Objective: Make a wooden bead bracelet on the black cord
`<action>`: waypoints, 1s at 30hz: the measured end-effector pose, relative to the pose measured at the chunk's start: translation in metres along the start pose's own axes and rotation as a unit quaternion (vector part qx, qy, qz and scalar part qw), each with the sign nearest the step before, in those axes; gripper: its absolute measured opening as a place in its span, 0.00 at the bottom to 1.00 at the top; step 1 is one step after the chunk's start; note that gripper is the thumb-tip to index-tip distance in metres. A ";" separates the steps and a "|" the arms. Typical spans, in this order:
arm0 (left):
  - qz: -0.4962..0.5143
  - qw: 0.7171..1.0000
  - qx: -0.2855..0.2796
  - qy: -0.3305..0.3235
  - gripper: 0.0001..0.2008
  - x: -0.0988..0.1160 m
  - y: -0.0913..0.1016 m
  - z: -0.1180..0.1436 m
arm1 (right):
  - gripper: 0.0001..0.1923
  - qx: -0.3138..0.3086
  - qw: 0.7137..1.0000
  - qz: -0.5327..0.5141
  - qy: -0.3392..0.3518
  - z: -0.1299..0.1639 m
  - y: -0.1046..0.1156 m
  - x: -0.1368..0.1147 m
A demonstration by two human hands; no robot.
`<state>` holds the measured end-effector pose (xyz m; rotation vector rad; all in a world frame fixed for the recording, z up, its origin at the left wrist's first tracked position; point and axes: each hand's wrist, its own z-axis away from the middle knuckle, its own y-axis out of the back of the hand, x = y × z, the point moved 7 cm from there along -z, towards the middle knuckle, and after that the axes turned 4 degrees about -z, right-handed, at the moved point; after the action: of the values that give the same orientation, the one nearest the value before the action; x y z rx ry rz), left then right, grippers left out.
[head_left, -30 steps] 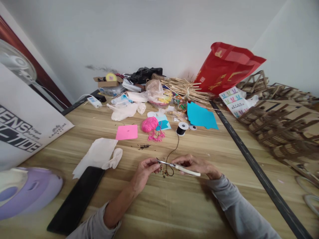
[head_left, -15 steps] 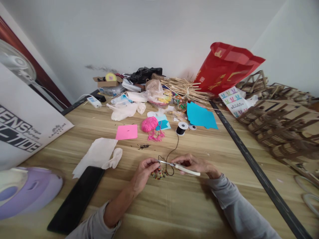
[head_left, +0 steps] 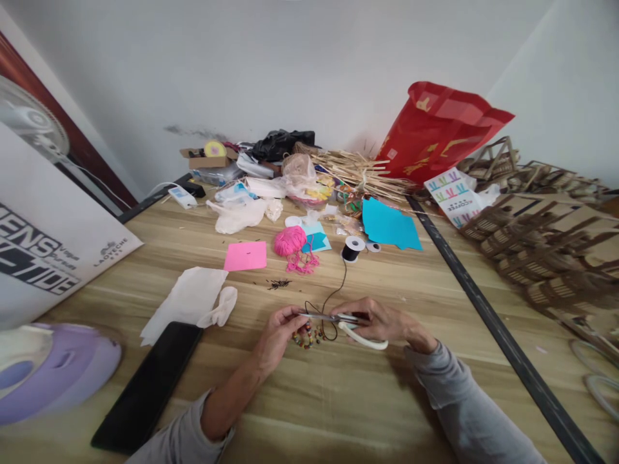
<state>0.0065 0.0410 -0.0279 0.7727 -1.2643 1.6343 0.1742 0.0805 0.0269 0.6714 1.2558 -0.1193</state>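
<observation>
Between thumb and fingers, my left hand point(head_left: 280, 328) pinches a string of colourful beads point(head_left: 304, 340) that hangs down to the table. My right hand point(head_left: 377, 319) grips white-handled scissors point(head_left: 362, 335), whose blades point left and reach my left fingertips. The blades look slightly parted, close to the cord at the top of the beads. A black cord point(head_left: 344, 280) runs from a spool point(head_left: 353, 249) and loops behind the scissors. A few loose beads point(head_left: 318, 334) lie just right of the bead string.
A small pile of black bits point(head_left: 279, 284) lies beyond my left hand, near pink yarn point(head_left: 290, 240) and pink paper point(head_left: 245, 256). A black phone-like slab point(head_left: 149, 386) and white tissue point(head_left: 186, 296) are at the left. Brown woven baskets point(head_left: 536, 258) stand at the right.
The scissors have turned and their handles and blades have spread apart. Their tips have shifted slightly left, against my left fingertips. My left hand has barely moved.
</observation>
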 end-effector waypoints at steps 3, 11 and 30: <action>0.002 1.000 -0.001 0.002 0.14 -0.001 0.000 0.000 | 0.22 0.003 0.999 0.038 0.008 0.001 0.000 -0.005; -0.010 1.000 0.008 -0.002 0.13 0.000 0.002 0.000 | 0.20 0.016 0.994 0.098 0.037 0.001 0.000 -0.006; -0.003 1.000 0.022 -0.012 0.12 0.000 0.006 -0.003 | 0.15 0.030 0.988 0.149 0.037 0.002 -0.007 -0.037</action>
<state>0.0013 0.0435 -0.0313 0.8245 -1.2452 1.6563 0.1608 0.0636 0.0579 0.9157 1.2119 0.1151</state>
